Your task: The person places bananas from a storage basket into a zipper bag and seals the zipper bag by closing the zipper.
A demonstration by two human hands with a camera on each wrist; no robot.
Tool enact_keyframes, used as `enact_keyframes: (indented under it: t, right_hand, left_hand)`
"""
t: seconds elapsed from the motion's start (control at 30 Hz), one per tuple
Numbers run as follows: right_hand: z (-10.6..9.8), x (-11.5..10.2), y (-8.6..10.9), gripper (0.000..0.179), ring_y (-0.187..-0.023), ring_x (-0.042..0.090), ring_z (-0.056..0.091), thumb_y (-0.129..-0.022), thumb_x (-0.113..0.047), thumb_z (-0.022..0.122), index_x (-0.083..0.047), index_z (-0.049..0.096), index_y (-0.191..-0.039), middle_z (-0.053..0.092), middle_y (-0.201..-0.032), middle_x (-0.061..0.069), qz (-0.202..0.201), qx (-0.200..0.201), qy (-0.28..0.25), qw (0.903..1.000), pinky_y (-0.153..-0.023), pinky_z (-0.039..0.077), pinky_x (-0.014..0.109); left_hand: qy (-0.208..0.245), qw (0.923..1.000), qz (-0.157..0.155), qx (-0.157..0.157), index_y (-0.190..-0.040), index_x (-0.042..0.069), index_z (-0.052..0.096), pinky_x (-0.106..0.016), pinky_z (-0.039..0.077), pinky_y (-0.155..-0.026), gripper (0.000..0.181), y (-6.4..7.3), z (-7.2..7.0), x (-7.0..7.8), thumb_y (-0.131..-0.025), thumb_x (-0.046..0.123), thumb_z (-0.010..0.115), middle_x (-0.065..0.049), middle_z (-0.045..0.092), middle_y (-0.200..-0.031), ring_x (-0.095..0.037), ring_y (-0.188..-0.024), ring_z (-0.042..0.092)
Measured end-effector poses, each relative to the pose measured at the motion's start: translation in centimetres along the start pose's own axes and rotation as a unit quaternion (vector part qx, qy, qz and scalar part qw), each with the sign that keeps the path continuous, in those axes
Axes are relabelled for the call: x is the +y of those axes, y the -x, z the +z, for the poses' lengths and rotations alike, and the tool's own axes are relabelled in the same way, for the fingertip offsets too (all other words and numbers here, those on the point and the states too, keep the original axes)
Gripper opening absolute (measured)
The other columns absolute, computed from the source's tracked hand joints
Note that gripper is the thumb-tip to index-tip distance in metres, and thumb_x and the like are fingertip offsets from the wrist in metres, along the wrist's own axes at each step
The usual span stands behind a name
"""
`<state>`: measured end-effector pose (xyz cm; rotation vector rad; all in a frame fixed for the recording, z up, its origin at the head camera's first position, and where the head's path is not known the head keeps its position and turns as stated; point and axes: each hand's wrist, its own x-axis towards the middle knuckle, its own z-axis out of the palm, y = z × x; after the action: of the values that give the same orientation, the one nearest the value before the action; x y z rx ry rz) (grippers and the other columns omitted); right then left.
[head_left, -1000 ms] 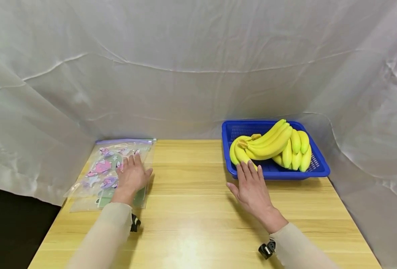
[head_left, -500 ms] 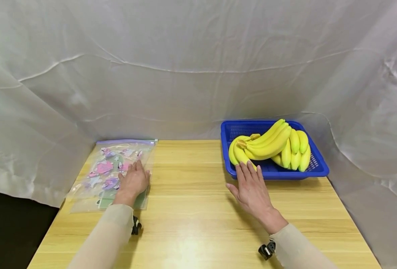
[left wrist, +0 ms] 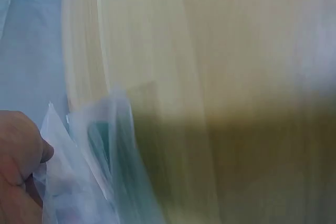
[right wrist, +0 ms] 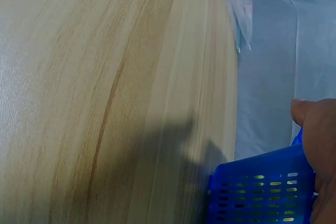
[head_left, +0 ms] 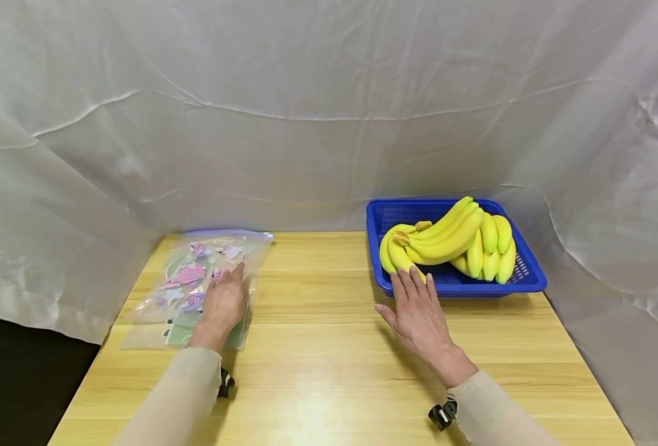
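At the left of the table, my left hand (head_left: 223, 303) pinches a clear zip bag (head_left: 186, 272) printed with pink and purple figures. In the left wrist view, the pinched bag (left wrist: 63, 166) stands up from the bag beneath, near my thumb (left wrist: 47, 151). That lower bag (head_left: 179, 334) has a green print and lies on the table, partly covered. My right hand (head_left: 418, 316) lies with straight fingers at the front rim of a blue plastic basket (head_left: 491, 289), its fingertips by the nearest banana. Several yellow bananas (head_left: 446, 241) in bunches fill the basket.
Pale wood-grain table (head_left: 312, 322) lies between the bags and the basket. A grey-white cloth (head_left: 318, 155) hangs behind and on both sides. Beyond the table's left edge is a dark area (head_left: 22, 378).
My left fingers have gathered on the upper zip bag, which has lifted and shifted a little to the right over the lower one. The right hand and the basket stay in place.
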<state>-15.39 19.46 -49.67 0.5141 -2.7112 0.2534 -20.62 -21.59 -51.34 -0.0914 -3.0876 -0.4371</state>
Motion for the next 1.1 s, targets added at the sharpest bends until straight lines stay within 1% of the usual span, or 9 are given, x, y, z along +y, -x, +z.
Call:
enact_keyframes:
  t: [0.17, 0.23, 0.3, 0.43, 0.53, 0.63, 0.73, 0.87, 1.1]
  right_hand:
    - [0.0, 0.1, 0.0, 0.071, -0.151, 0.049, 0.038, -0.101, -0.042, 0.067, 0.007, 0.05, -0.15, 0.05, -0.155, 0.029, 0.001, -0.004, -0.003, 1.0, -0.124, 0.023, 0.066]
    - [-0.1, 0.1, 0.0, 0.072, -0.151, 0.049, 0.038, -0.101, -0.043, 0.067, 0.007, 0.05, -0.15, 0.05, -0.155, 0.03, 0.002, -0.006, -0.004, 1.0, -0.124, 0.023, 0.066]
    - [-0.1, 0.1, 0.0, 0.072, -0.152, 0.049, 0.037, -0.102, -0.043, 0.067, 0.007, 0.049, -0.151, 0.05, -0.155, 0.029, 0.005, -0.009, -0.004, 0.9999, -0.124, 0.023, 0.066]
    - [-0.1, 0.1, 0.0, 0.072, -0.153, 0.048, 0.035, -0.103, -0.044, 0.065, 0.006, 0.048, -0.152, 0.048, -0.157, 0.029, 0.008, -0.016, -0.007, 0.9998, -0.125, 0.021, 0.065]
    - [-0.1, 0.1, -0.1, 0.073, -0.154, 0.047, 0.034, -0.103, -0.045, 0.064, 0.005, 0.047, -0.153, 0.047, -0.158, 0.028, 0.012, -0.025, -0.01, 0.9996, -0.126, 0.019, 0.065]
    - [-0.1, 0.0, -0.1, 0.074, -0.155, 0.047, 0.033, -0.104, -0.047, 0.063, 0.005, 0.046, -0.154, 0.045, -0.159, 0.028, 0.016, -0.036, -0.012, 0.9992, -0.127, 0.017, 0.065]
    - [-0.2, -0.1, -0.1, 0.077, -0.157, 0.046, 0.03, -0.104, -0.05, 0.06, 0.004, 0.043, -0.156, 0.042, -0.162, 0.028, 0.019, -0.047, -0.012, 0.9986, -0.127, 0.015, 0.065]
    - [-0.4, -0.2, -0.1, 0.079, -0.157, 0.045, 0.029, -0.104, -0.053, 0.059, 0.002, 0.042, -0.157, 0.04, -0.163, 0.027, 0.023, -0.052, -0.009, 0.9983, -0.127, 0.014, 0.066]
    - [-0.6, -0.7, -0.4, 0.079, -0.156, 0.046, 0.03, -0.103, -0.056, 0.059, 0.001, 0.046, -0.156, 0.04, -0.163, 0.027, 0.015, -0.052, -0.011, 0.9985, -0.126, 0.014, 0.067]
  left_hand:
    - [0.01, 0.9985, 0.05, 0.02, -0.161, -0.001, 0.033, -0.065, 0.027, -0.123, 0.067, 1.0, 0.2, 2.1, -0.097, -0.005, 0.052, -0.027, 0.051, -0.154, -0.047, -0.15, 0.04]
    - [0.012, 0.9975, 0.068, 0.018, -0.161, 0.001, 0.034, -0.064, 0.027, -0.123, 0.074, 1.3, 0.3, 3.0, -0.092, -0.009, 0.056, -0.024, 0.049, -0.157, -0.046, -0.15, 0.04]
    - [0.007, 0.9974, 0.07, 0.012, -0.162, 0.001, 0.033, -0.065, 0.025, -0.124, 0.074, 1.6, 0.5, 3.6, -0.092, -0.007, 0.057, -0.024, 0.045, -0.161, -0.046, -0.152, 0.038]
    - [-0.014, 0.9997, 0.018, -0.002, -0.162, -0.003, 0.029, -0.072, 0.021, -0.121, 0.065, 1.6, 0.7, 4.0, -0.103, 0.012, 0.053, -0.028, 0.035, -0.165, -0.049, -0.154, 0.032]
    - [-0.024, 0.9989, -0.025, -0.032, -0.162, -0.006, 0.026, -0.076, 0.017, -0.121, 0.061, 1.5, 0.9, 3.5, -0.109, 0.02, 0.044, -0.031, 0.03, -0.166, -0.051, -0.156, 0.026]
    - [-0.025, 0.9971, -0.03, -0.065, -0.162, -0.004, 0.029, -0.074, 0.014, -0.122, 0.055, 1.6, 1.1, 3.0, -0.111, 0.015, 0.031, -0.029, 0.03, -0.167, -0.05, -0.157, 0.024]
    - [-0.02, 0.9973, -0.002, -0.071, -0.161, -0.001, 0.034, -0.072, 0.016, -0.123, 0.052, 2.0, 1.0, 3.2, -0.111, 0.011, 0.028, -0.026, 0.034, -0.166, -0.049, -0.157, 0.026]
    - [-0.024, 0.996, 0.07, -0.051, -0.159, 0.003, 0.041, -0.07, 0.023, -0.122, 0.05, 2.9, 0.6, 4.5, -0.11, 0.012, 0.038, -0.023, 0.041, -0.164, -0.046, -0.155, 0.032]
    - [-0.045, 0.9813, 0.183, -0.04, -0.157, 0.009, 0.048, -0.066, 0.031, -0.121, 0.047, 5.1, 0.4, 6.2, -0.111, 0.018, 0.048, -0.02, 0.049, -0.159, -0.043, -0.152, 0.04]
